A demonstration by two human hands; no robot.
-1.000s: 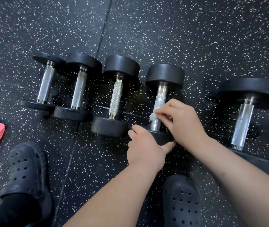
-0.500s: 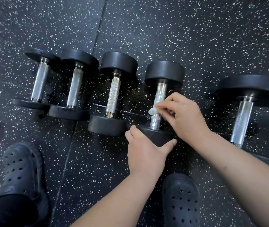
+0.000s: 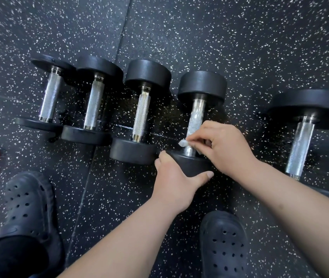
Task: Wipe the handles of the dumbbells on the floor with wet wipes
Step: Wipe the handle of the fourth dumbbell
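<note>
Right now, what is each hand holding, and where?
Right hand pinches a wet wipe against the dumbbell handle; left hand grips that dumbbell's near weight.

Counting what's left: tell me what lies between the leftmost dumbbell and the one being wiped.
Two lie between them: the second dumbbell from the left and the third dumbbell, as the head view shows.

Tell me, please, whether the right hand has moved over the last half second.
Yes, slightly: the right hand with the wipe slid down the handle toward the near weight.
</note>
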